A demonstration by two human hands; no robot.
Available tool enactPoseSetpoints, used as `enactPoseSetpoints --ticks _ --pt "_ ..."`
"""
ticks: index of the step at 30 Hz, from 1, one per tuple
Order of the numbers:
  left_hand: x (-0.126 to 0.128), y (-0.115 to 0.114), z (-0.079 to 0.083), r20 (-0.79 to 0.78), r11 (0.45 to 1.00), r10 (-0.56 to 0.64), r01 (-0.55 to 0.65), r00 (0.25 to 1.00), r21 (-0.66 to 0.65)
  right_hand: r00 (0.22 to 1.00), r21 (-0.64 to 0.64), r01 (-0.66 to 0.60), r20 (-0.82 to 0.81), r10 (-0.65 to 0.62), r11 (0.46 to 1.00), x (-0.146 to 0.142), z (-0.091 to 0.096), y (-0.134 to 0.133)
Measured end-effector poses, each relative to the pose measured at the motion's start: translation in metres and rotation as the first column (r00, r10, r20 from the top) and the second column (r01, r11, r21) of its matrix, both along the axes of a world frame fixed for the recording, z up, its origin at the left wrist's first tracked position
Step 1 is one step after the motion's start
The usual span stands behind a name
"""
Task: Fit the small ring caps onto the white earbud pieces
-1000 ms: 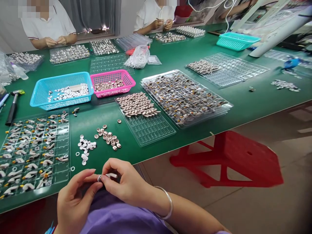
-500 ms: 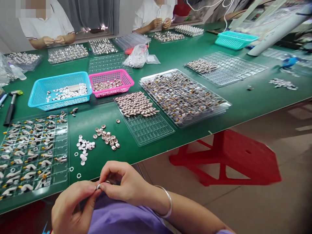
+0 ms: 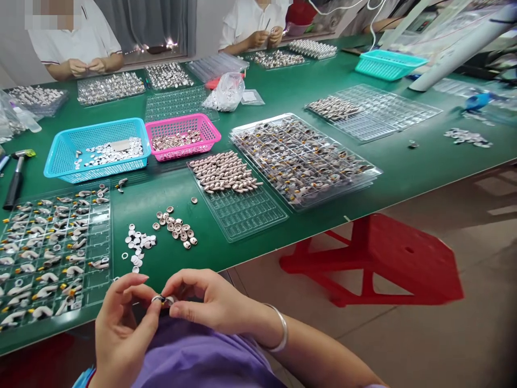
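Observation:
Over my lap at the table's front edge, my left hand [image 3: 121, 328] and my right hand [image 3: 205, 302] pinch one small part [image 3: 161, 299] between their fingertips. It looks like a pale curved piece with a small ring on its end. My right wrist wears a silver bangle [image 3: 278, 328]. Just beyond my hands lie loose white rings [image 3: 137, 245] and brownish caps [image 3: 177, 226] on the green table [image 3: 404, 172]. At my left a clear tray [image 3: 52, 248] holds several finished pale pieces.
A clear tray of brown shells [image 3: 226, 172], a blue basket [image 3: 97, 148] and a pink basket [image 3: 181, 134] sit further back. A hammer [image 3: 14, 175] lies far left. A red stool [image 3: 375, 258] stands under the table's edge. Two people in white shirts work across the table.
My hands have shifted slightly and my left fingers have re-pinched the ring end of the small part. The view has drifted a little.

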State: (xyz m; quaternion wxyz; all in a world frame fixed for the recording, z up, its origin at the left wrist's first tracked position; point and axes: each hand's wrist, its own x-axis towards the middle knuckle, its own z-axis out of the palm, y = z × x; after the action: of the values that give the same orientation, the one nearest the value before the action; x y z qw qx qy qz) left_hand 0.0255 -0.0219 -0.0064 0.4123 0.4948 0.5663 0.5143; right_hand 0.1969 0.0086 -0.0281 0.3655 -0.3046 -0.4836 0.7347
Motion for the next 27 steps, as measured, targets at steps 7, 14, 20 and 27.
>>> enactPoseSetpoints --ticks 7,14,20,27 --pt "-0.019 0.008 -0.008 0.077 0.982 -0.149 0.156 0.986 -0.106 0.966 -0.341 -0.004 -0.246 -0.085 0.940 -0.005 -0.010 0.003" --pt "-0.029 0.014 -0.013 0.072 0.932 -0.222 0.234 0.972 -0.277 0.960 -0.389 0.053 -0.233 -0.154 0.920 -0.012 -0.016 -0.002" --pt "-0.011 0.016 -0.005 -0.190 0.958 -0.281 0.262 0.941 -0.119 0.966 -0.045 0.246 0.097 -0.241 0.968 -0.009 -0.011 -0.005" --pt "0.005 0.058 -0.012 -0.790 0.899 -0.113 0.401 0.602 0.177 0.870 0.162 0.400 0.242 -0.430 0.902 0.023 -0.009 0.003"
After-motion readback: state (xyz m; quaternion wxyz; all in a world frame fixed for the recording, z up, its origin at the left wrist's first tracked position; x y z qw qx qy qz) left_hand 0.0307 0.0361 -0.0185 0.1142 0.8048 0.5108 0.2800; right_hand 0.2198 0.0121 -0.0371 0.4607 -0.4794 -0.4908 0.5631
